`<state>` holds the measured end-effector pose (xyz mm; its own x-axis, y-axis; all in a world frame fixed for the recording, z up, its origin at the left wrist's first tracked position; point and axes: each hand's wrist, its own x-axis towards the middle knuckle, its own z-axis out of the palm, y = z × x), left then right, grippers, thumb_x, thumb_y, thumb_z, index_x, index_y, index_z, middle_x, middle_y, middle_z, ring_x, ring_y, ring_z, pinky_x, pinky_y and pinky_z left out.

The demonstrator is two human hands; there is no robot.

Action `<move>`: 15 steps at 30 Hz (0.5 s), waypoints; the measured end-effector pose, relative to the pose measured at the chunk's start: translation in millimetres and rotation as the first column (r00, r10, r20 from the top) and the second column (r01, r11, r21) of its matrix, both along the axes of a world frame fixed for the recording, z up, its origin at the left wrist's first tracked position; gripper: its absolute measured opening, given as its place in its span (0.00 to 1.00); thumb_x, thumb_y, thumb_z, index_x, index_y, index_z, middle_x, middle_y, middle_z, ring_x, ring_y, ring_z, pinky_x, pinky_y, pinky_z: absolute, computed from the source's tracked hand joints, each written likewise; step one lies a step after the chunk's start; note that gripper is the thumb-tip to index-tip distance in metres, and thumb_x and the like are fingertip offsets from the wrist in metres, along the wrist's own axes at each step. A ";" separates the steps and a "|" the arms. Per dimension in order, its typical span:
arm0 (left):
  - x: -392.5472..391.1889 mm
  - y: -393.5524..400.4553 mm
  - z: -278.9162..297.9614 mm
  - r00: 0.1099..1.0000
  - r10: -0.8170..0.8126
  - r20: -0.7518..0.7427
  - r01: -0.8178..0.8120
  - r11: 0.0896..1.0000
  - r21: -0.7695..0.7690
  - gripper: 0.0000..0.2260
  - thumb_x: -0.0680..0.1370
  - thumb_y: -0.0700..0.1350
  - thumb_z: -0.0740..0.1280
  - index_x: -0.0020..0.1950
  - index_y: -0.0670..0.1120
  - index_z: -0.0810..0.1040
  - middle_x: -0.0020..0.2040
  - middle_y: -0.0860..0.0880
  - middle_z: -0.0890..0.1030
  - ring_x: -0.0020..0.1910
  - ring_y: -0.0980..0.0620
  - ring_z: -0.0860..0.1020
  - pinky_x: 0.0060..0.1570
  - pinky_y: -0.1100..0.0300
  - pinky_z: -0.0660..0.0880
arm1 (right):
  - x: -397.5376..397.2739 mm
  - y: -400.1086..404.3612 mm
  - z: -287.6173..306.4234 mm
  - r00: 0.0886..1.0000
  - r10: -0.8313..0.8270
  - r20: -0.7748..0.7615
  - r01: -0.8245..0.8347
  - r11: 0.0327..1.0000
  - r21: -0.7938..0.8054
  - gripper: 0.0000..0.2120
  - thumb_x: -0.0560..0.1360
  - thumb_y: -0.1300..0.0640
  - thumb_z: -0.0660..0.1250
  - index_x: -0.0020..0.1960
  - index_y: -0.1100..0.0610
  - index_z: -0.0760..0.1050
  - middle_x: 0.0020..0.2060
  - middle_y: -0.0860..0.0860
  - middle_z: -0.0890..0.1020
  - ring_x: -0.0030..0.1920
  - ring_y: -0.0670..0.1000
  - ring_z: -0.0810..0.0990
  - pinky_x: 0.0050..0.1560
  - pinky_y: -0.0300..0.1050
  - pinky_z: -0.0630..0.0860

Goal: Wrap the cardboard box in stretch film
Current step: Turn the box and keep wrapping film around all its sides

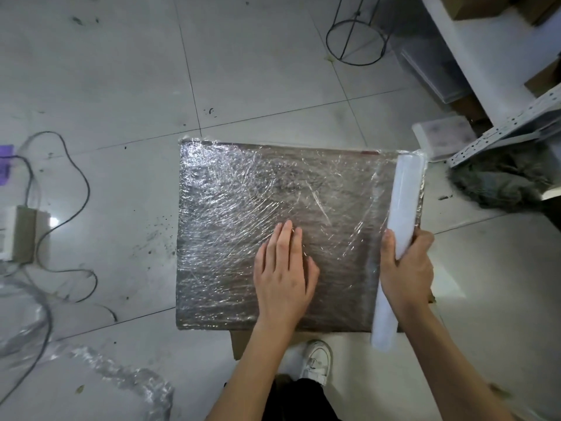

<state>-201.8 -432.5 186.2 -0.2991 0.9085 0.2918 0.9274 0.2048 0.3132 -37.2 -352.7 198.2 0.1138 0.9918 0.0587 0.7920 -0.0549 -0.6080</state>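
Your left hand (283,268) lies flat on top of the cardboard box (230,208), fingers straight and close together, palm pressing down on the wrinkled stretch film (243,183) that covers the upper face. Your right hand (406,265) is wrapped around the white film roll (400,226) near its middle, thumb on the box side and fingers curled around the far side. You hold the roll along the right edge of the box, running from the far right corner down past the near edge, with film stretching from it across the top toward your left hand.

You have the box on the grey tiled floor (121,71), directly in front of your white shoe (317,361). On the floor to your left, well apart from the box, sit a power strip (18,232) with a black cable (79,189) looping beside it and a crumpled heap of clear plastic (127,378). At the far right stands a white metal shelf (485,71) holding brown boxes, with a black wire stand (355,41) beside it.
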 end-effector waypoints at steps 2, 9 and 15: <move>-9.6 17.6 4.4 0.998 -0.019 -0.062 0.017 0.999 -0.039 0.25 0.79 0.50 0.53 0.75 0.41 0.59 0.75 0.43 0.62 0.75 0.47 0.57 0.73 0.50 0.48 | 1.6 1.3 -1.4 1.000 0.004 -0.013 -0.005 1.000 -0.008 0.14 0.78 0.45 0.59 0.48 0.51 0.55 0.36 0.52 0.73 0.31 0.55 0.70 0.37 0.47 0.66; -20.4 41.6 -11.0 0.988 -0.072 -0.137 0.037 0.969 -0.244 0.29 0.81 0.55 0.44 0.76 0.43 0.38 0.77 0.47 0.35 0.77 0.46 0.43 0.74 0.47 0.39 | 0.4 3.9 1.5 0.999 0.012 -0.042 -0.014 0.999 -0.045 0.16 0.76 0.40 0.55 0.49 0.51 0.55 0.37 0.52 0.74 0.33 0.56 0.72 0.37 0.49 0.69; -31.5 51.7 15.5 0.988 -0.064 -0.139 0.038 0.983 -0.180 0.26 0.78 0.55 0.52 0.71 0.42 0.69 0.71 0.45 0.69 0.70 0.46 0.64 0.69 0.50 0.53 | 0.2 3.8 4.8 0.997 0.012 -0.070 -0.017 0.997 -0.070 0.21 0.69 0.32 0.49 0.48 0.48 0.55 0.35 0.51 0.74 0.29 0.53 0.73 0.32 0.45 0.68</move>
